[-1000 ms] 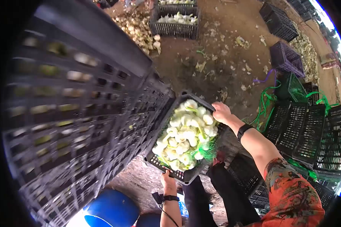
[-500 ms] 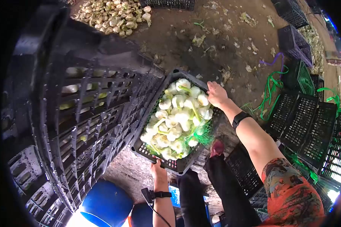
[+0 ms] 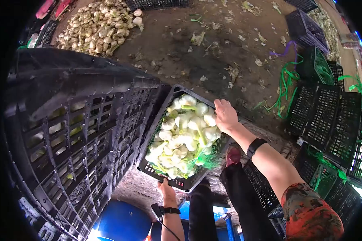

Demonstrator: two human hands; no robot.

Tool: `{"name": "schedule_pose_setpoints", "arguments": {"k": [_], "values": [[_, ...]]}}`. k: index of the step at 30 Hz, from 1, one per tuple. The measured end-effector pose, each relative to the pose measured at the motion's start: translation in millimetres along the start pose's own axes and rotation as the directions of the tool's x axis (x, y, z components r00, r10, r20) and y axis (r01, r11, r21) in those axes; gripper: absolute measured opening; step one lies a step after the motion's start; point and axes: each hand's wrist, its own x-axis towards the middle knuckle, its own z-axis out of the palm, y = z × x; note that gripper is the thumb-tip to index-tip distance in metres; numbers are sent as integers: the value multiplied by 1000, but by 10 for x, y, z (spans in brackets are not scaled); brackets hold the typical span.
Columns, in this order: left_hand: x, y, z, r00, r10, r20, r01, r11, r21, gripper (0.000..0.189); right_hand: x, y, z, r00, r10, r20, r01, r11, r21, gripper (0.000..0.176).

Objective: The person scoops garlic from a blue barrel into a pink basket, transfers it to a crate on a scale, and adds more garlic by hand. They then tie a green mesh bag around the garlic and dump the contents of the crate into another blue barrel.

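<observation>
A black plastic crate (image 3: 176, 182) full of white garlic bulbs (image 3: 183, 130) sits tilted in front of me, beside a tall stack of crates. My left hand (image 3: 165, 190) is closed on its near rim, fingers hooked over the edge and partly hidden. On the far right rim, my right hand (image 3: 226, 115) grips the crate with its fingers over the top. Green netting (image 3: 208, 160) lies on the garlic at the near right corner.
Stacked black crates (image 3: 84, 140) with garlic inside rise on the left. A garlic pile (image 3: 98, 30) covers the floor at upper left. Black crates (image 3: 319, 116) and green straps (image 3: 286, 86) lie right. A blue barrel (image 3: 122, 221) stands below.
The view has shifted, showing more of the garlic pile and the left stack's top. Both hands keep hold of the crate, which stays close against the stack.
</observation>
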Motion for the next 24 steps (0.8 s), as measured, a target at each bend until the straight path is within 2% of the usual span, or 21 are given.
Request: {"name": "schedule_pose_setpoints", "arguments": {"k": [2, 3, 4, 6, 8, 10, 12, 13, 14, 15, 16, 17, 18, 20, 21, 22, 23, 24], "values": [[46, -59, -30, 998, 42, -40, -36, 991, 129, 20, -16, -24, -12, 998, -37, -42, 37, 999, 7, 21], [65, -81, -48, 999, 29, -38, -24, 993, 119, 18, -30, -65, -57, 999, -17, -46, 18, 1000, 17, 20], [65, -63, -65, 999, -20, -43, 24, 994, 104, 24, -3, -97, -49, 998, 56, 2, -56, 998, 7, 20], [82, -72, -69, 1000, 25, 7, -25, 998, 53, 25, 55, -138, -96, 993, 95, 67, -99, 994, 56, 21], [222, -215, -91, 999, -16, -38, 18, 999, 51, 26, 119, -176, -137, 995, 91, 49, -95, 993, 64, 20], [-67, -101, 88, 999, 3, -54, 0, 998, 61, 15, 165, -194, -137, 998, 46, 41, -48, 997, 57, 20], [-90, -92, 48, 998, 59, -10, -54, 960, 274, 12, 104, -169, -44, 999, 42, 34, -43, 998, 42, 22], [7, -130, -105, 999, 13, 37, -27, 912, 410, 20, 125, -150, -95, 996, 23, 89, -25, 1000, 16, 29], [85, -153, -271, 999, 11, 53, -32, 907, 421, 20, 122, -121, -189, 990, 13, 139, -12, 1000, -13, 36], [121, -179, -393, 998, -48, 50, 10, 808, 589, 31, 17, -122, -247, 998, 24, 54, -23, 1000, -19, 51], [39, -163, -399, 994, -104, 37, 43, 675, 736, 44, -179, -77, -163, 972, -12, -234, -6, 997, -78, 56], [-458, -93, -272, 998, 56, 2, -37, 639, 768, 62, -422, -98, -399, 975, 68, -213, -47, 993, 104, 53], [-1168, 340, 58, 991, 121, 58, -87, 253, 964, 70, -712, -118, -649, 973, 143, -180, -87, 954, 285, 49], [-1490, 481, -445, 915, 207, 346, -362, 43, 931, 65, -1429, -31, -871, 977, 196, -79, -146, 897, 416, 43], [-1684, 647, -731, 888, 155, 433, -435, -18, 900, 62, -1809, 31, -916, 948, 282, 151, -319, 801, 507, 33], [-1857, 817, -908, 849, 96, 520, -514, -76, 854, 60, -2222, 63, -1224, 921, 234, 312, -363, 808, 464, 21], [-2091, 996, -1005, 856, 81, 510, -507, -59, 860, 58, -2662, 129, -1379, 932, 37, 359, -180, 911, 372, 19], [-2346, 1222, -1129, 866, 62, 496, -494, -49, 868, 57, -3155, 169, -1340, 945, 101, 310, -233, 875, 424, 21]]}}
